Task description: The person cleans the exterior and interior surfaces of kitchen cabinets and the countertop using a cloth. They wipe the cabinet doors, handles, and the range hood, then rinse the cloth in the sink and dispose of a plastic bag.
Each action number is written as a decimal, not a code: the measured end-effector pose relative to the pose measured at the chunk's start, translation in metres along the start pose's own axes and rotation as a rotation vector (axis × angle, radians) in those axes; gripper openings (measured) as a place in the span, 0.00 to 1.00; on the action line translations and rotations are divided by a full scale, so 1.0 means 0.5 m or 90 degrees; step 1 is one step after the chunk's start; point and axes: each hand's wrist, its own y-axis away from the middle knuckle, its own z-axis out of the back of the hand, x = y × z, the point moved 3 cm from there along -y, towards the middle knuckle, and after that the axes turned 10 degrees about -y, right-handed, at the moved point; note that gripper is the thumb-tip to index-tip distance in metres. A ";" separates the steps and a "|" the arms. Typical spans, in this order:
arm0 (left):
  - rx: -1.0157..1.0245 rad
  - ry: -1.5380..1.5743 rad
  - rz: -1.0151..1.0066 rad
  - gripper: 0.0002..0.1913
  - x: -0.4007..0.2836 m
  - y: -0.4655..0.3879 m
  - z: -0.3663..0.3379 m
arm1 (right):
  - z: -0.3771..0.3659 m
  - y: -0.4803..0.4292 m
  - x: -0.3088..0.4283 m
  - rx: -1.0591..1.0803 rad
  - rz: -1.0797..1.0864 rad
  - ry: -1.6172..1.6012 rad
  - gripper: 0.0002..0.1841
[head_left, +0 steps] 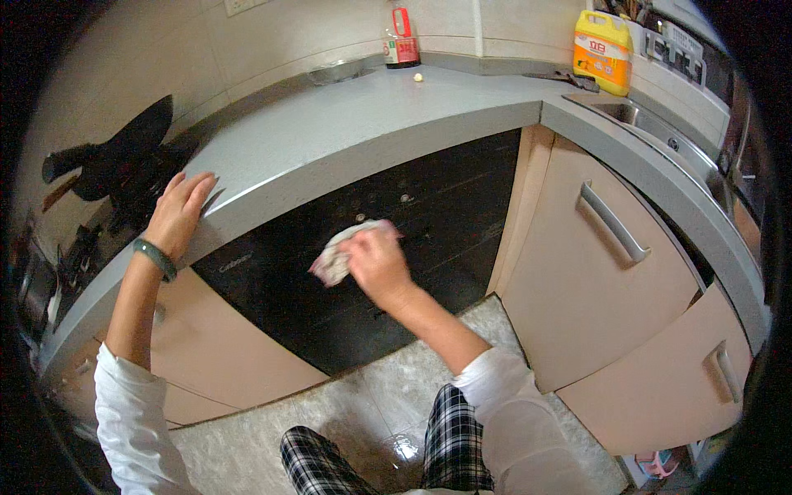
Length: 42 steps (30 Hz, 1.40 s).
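In my right hand (376,263) is a crumpled white cloth (337,257) with pinkish edges. I hold it against, or just in front of, the black glossy front (445,204) of an appliance built in under the counter; contact is hard to tell. The hand is slightly blurred. My left hand (179,210) rests on the front edge of the grey countertop (322,124), fingers together and nothing in its grasp. A dark green bangle (154,258) circles that wrist.
Dark knives or utensils (124,154) stand by my left hand. At the back are a red-handled bottle (402,43) and a small pale piece (418,77). A yellow jug (601,55) stands beside the sink (619,112). Beige cabinet doors (594,272) flank the appliance on the right.
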 end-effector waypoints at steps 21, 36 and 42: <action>-0.264 -0.274 -0.204 0.19 -0.104 0.014 0.013 | 0.147 0.255 -0.256 -0.188 -0.427 -0.089 0.11; -0.294 -0.258 -0.255 0.21 -0.194 0.020 -0.036 | 0.026 0.391 -0.160 -0.164 -0.459 -0.045 0.10; -0.302 -0.274 -0.255 0.21 -0.175 0.028 -0.034 | 0.148 0.254 -0.264 -0.362 -0.442 -0.080 0.11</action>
